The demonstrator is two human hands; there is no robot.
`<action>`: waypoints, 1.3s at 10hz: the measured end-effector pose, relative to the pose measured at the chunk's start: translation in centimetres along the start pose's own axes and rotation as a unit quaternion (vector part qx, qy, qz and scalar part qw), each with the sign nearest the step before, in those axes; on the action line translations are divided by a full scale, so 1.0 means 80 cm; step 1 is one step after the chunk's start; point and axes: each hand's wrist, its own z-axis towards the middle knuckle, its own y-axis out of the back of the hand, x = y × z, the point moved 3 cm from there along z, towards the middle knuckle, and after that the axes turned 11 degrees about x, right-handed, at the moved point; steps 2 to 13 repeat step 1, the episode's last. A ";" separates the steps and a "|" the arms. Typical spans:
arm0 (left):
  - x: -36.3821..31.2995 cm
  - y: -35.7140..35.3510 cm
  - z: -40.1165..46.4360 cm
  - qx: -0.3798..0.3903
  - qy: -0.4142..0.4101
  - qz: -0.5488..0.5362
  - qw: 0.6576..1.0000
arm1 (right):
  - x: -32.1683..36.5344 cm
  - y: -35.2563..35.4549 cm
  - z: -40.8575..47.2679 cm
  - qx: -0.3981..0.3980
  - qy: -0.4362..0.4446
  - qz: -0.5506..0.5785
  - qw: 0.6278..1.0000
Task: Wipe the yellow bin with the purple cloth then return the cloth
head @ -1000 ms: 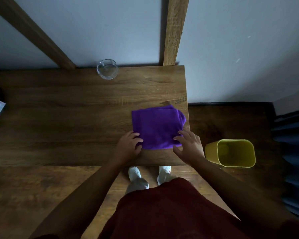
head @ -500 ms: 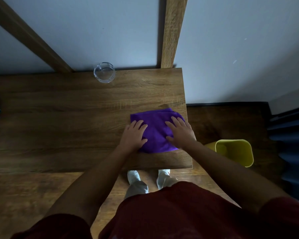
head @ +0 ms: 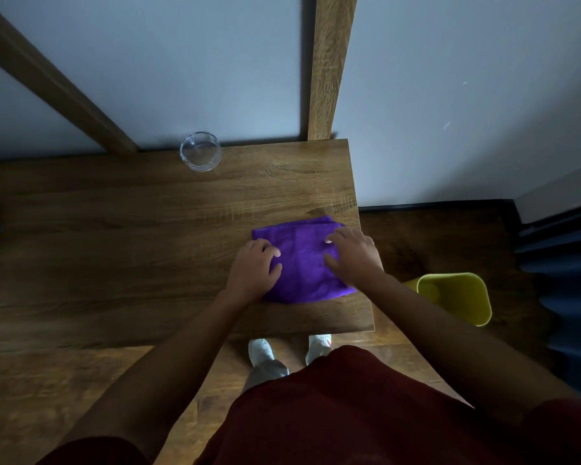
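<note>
Your shirt: dark red, filling the bottom of the view, with your white shoes (head: 260, 350) on the wooden floor just under the desk's near edge.
Left grip: your left hand (head: 254, 268) lies palm down on the left edge of the purple cloth (head: 302, 263), fingers loosely curled and pressing on it, not closed around it.
Right grip: your right hand (head: 353, 255) lies flat on the cloth's right side, fingers spread and open, holding nothing.
Cloth: folded into a rough square, lying flat at the right end of the desk (head: 148, 236), close to its right edge.
Yellow bin (head: 457, 297): on the floor to the right of the desk, tipped on its side with its opening toward you, apart from the cloth; your right forearm crosses its left corner.
Glass bowl (head: 200, 151): clear, at the desk's far edge, well apart from the cloth.
Behind: a pale wall with a wooden post (head: 329, 68) rising from the desk's far right corner.
</note>
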 end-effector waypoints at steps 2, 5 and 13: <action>0.004 0.014 -0.017 -0.044 0.008 -0.044 0.998 | 0.008 0.019 -0.018 -0.060 0.007 0.061 0.996; 0.004 0.014 -0.017 -0.044 0.008 -0.044 0.998 | 0.008 0.019 -0.018 -0.060 0.007 0.061 0.996; 0.004 0.014 -0.017 -0.044 0.008 -0.044 0.998 | 0.008 0.019 -0.018 -0.060 0.007 0.061 0.996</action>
